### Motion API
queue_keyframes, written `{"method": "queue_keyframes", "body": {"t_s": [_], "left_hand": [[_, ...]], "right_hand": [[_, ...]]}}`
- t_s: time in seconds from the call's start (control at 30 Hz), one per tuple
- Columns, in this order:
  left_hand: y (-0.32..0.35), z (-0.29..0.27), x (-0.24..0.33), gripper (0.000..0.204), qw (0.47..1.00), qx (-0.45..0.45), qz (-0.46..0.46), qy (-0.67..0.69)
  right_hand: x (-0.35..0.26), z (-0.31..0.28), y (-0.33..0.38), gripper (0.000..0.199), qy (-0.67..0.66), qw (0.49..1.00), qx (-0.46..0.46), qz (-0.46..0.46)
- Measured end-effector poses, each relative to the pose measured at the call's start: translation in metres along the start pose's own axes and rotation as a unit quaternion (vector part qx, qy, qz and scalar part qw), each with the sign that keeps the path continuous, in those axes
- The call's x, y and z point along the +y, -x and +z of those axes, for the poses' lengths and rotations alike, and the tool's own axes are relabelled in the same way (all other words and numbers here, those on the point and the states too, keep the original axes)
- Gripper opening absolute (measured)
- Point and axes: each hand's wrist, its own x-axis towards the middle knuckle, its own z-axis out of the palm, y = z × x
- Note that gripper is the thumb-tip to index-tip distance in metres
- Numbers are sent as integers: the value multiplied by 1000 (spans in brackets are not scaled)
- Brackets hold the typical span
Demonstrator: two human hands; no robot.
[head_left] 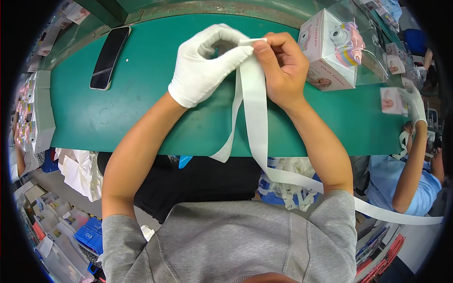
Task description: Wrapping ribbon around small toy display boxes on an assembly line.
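A long white paper strip [255,104], which looks like label backing, hangs between my hands over the green table. My left hand [194,73], in a white glove, pinches the strip's upper end between thumb and forefinger. My bare right hand [289,70] grips the same end from the other side, thumb on top. Both hands nearly touch there. One short tail of the strip hangs toward the table's near edge. The longer part drops past that edge, runs under my right arm and continues to the far right. Any label at the fingertips is too small to make out.
A black phone [110,57] lies at the table's left. Right of my right hand stands a white box [325,56] with a pink toy camera in its window. White boxes [37,111] line the left edge. A co-worker's gloved hand [415,104] holds a small box at right.
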Motion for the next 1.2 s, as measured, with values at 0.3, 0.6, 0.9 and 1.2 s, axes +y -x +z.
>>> {"method": "queue_keyframes", "body": {"t_s": [0.3,0.6,0.9,1.2], "left_hand": [[2,7,3,9,999,14,-13,27],[3,8,6,10,999,-29,-14,-25],[2,9,4,10,1000,19,-5,19],[2,8,9,11,999,5,-43,31]], "right_hand": [[-2,-5,0,19,54,997,20,-46],[0,-10,2,33,95,992,60,-61],[-10,-1,0,13,12,997,48,-58],[0,-8,1,11,37,997,-11,-71]]}}
